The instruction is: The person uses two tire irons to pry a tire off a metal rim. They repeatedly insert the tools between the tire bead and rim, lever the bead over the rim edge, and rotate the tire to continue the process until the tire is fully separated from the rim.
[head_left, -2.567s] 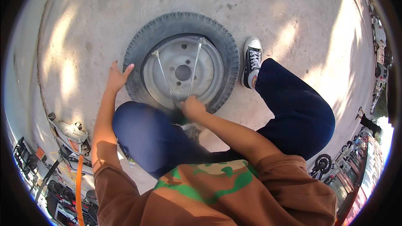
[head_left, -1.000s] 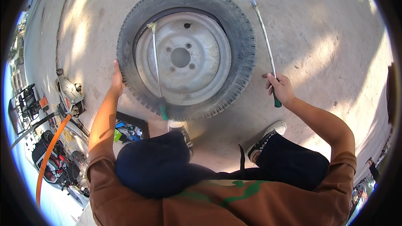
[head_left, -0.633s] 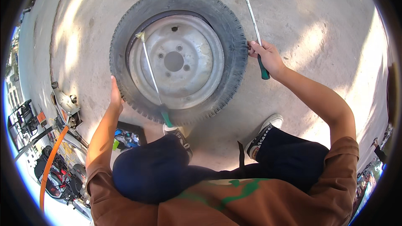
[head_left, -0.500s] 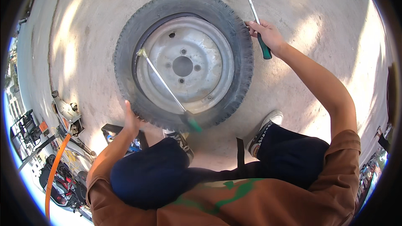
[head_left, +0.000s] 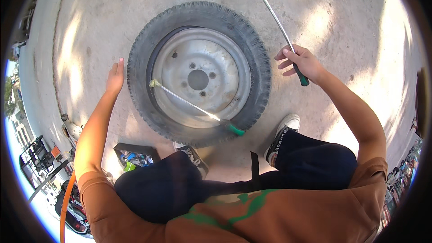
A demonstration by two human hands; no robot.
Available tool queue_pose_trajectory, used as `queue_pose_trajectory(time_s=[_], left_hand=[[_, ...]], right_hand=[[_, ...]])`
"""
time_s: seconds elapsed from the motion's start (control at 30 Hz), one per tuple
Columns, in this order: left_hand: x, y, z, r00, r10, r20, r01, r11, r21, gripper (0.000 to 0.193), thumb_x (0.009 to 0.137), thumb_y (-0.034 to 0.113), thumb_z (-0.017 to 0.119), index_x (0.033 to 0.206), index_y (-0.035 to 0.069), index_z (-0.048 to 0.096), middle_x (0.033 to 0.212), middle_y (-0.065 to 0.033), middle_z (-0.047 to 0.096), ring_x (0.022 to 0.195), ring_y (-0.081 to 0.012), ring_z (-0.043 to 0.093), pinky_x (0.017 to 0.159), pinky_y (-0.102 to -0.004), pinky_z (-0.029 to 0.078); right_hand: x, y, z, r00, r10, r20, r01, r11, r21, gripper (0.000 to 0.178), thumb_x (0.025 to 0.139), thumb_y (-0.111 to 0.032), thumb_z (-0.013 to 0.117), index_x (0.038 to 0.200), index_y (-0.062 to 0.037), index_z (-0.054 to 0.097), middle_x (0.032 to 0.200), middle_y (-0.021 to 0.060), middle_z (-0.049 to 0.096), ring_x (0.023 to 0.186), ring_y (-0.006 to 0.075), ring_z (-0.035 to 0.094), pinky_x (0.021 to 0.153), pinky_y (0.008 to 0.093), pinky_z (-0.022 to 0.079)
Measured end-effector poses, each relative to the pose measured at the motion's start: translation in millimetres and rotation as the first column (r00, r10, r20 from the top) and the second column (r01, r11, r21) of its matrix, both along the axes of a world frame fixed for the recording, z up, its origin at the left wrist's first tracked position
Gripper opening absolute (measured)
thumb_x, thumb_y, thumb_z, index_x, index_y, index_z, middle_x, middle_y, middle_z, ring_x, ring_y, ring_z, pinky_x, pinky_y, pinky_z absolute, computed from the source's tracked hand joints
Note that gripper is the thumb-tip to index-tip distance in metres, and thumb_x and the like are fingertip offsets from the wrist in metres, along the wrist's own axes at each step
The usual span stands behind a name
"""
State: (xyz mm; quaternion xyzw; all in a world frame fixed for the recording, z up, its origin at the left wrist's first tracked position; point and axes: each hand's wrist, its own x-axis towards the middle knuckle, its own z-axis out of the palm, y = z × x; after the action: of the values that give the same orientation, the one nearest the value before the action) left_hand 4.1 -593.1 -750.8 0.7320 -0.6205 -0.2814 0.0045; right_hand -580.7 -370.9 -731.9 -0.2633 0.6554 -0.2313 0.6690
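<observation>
Dark treaded tyre (head_left: 254,63), scuffed rim (head_left: 218,56); left hand (head_left: 115,76) is hovering straight-fingered, empty; right hand (head_left: 308,63) is loosely gripping tyre lever (head_left: 275,17).

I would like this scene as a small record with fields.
Left hand: beside the tire, holding nothing
Right hand: holding a green-handled tire lever
Second tire lever: across the tire and steel wheel, tip at the wheel's left rim
Tire: around the steel wheel, on the concrete
Dark box: near left knee, mixed items inside
</observation>
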Motion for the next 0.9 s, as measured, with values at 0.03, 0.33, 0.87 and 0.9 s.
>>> queue_pose_trajectory(time_s=[0.03, 0.33, 0.87, 0.9], left_hand=[[2.7, 10.5, -0.2, 0.966, 0.255, -0.050, -0.235, 0.939, 0.251, 0.080, 0.100, 0.074, 0.034, 0.131, 0.005, 0.061, 0.112, -0.0125, 0.069, 0.096, -0.0206, 0.067, 0.084, -0.0334, 0.052], [21.6, 112.7, -2.0, 0.746, 0.657, -0.108, -0.432, 0.601, 0.673, 0.080, 0.099, 0.077, 0.025, 0.137, 0.016, 0.060, 0.117, -0.0033, 0.071, 0.096, -0.0191, 0.071, 0.080, -0.0368, 0.060], [-3.0, 293.8, 11.8, 0.608, 0.700, 0.375, -0.547, 0.027, 0.837, 0.069, 0.107, 0.060, 0.028, 0.137, 0.004, 0.056, 0.120, -0.0172, 0.069, 0.110, -0.0332, 0.068, 0.099, -0.0457, 0.053], [3.1, 287.1, 14.3, 0.621, 0.633, 0.462, -0.593, -0.007, 0.806, 0.069, 0.106, 0.058, 0.031, 0.133, 0.002, 0.060, 0.113, -0.0190, 0.072, 0.106, -0.0331, 0.070, 0.096, -0.0455, 0.055]], right_hand=[[3.2, 29.6, -6.8, 0.997, -0.058, 0.042, 0.057, 0.998, 0.026, 0.033, 0.109, -0.026, 0.050, 0.133, -0.0060, 0.061, 0.131, 0.0146, 0.064, 0.106, 0.0221, 0.067, 0.088, 0.0370, 0.060], [23.3, 72.2, -42.4, 0.973, -0.138, 0.184, 0.136, 0.990, 0.026, 0.046, 0.106, -0.012, 0.048, 0.152, -0.0127, 0.048, 0.138, 0.0125, 0.062, 0.113, 0.0207, 0.066, 0.095, 0.0372, 0.057], [-33.6, -10.0, -39.3, 0.929, 0.368, 0.040, -0.370, 0.926, 0.071, 0.045, 0.105, -0.014, 0.051, 0.149, -0.0225, 0.055, 0.098, 0.0049, 0.064, 0.087, 0.0149, 0.066, 0.081, 0.0337, 0.063], [-30.8, -18.0, -40.1, 0.905, 0.423, 0.035, -0.425, 0.902, 0.075, 0.045, 0.106, -0.014, 0.050, 0.150, -0.0221, 0.053, 0.105, 0.0071, 0.067, 0.090, 0.0159, 0.068, 0.080, 0.0334, 0.063]])
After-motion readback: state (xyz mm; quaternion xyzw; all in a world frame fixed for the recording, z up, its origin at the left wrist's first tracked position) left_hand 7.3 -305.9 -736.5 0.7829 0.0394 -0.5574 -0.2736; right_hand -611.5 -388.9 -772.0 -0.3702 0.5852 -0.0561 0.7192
